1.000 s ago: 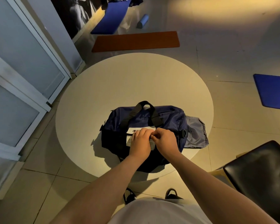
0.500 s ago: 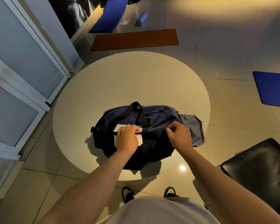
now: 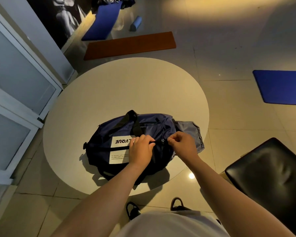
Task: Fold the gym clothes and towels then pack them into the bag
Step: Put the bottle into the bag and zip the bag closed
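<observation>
The navy bag [image 3: 162, 130] lies on the round tabletop [image 3: 126, 89], close to the edge nearest me. Its white label [image 3: 120, 142] faces up and a black strap [image 3: 136, 125] arches over its top. My left hand [image 3: 141, 149] sits on the middle of the bag, fingers curled down and gripping the fabric along the dark zip line. My right hand [image 3: 182, 145] is just beside it, with thumb and forefinger pinched on the small zip pull [image 3: 163, 140] and the other fingers tucked in. A grey flap [image 3: 190, 132] sticks out from the bag's right end, partly behind my right hand. What is inside the bag is hidden from me. A black chair [image 3: 270, 177] stands at my right, near the tabletop. On the floor beyond lie 1 orange mat [image 3: 130, 45] and, well off to the right, 1 blue mat [image 3: 280, 88]
</observation>
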A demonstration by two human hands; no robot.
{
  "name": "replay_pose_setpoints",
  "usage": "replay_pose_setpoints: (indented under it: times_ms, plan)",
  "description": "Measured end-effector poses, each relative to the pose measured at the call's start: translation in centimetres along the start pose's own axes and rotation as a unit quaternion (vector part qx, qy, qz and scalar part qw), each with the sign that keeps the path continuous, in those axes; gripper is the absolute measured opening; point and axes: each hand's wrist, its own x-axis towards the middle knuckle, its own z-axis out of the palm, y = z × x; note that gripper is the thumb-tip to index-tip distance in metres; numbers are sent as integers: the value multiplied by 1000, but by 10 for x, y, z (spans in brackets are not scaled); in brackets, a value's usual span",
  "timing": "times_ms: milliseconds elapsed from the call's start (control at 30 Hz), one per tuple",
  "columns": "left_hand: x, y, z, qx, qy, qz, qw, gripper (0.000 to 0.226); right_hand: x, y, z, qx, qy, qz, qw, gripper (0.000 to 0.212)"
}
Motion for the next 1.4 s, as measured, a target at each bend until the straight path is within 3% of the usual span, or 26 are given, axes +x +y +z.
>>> replay_pose_setpoints:
  times_ms: [233, 300, 467, 633, 767, 967, 1033, 1233, 1400]
  plan:
    - [5, 18, 3, 8, -18, -46, 999, 11, 9, 10, -2, 39, -40, 2, 998, 7]
    - [6, 23, 6, 8, -14, -49, 999, 21, 10, 16, -9, 84, -55, 1, 995, 13]
    - [11, 57, 23, -36, -19, 57, 998, 50, 21, 44, -25, 140, 13, 67, 988, 22]
    - [28, 86, 45, 68, -103, 107, 987, 53, 45, 75, -35, 109, -21, 139, 984, 13]
    - [44, 75, 49, 122, -110, 79, 983, 47, 64, 99, -42, 40, -38, 203, 978, 45]
    - [49, 73, 49, 78, -102, 67, 989, 46, 77, 132, -33, 52, -102, 305, 945, 57]
    - [49, 71, 51, 94, -91, 67, 989, 44, 77, 139, -27, 55, -111, 310, 943, 54]
    - [54, 77, 53, 85, -84, 11, 993, 41, 77, 142, -19, 119, -12, 249, 961, 22]
    - [58, 78, 50, 78, -101, 7, 992, 41, 80, 132, -26, 99, -33, 260, 960, 14]
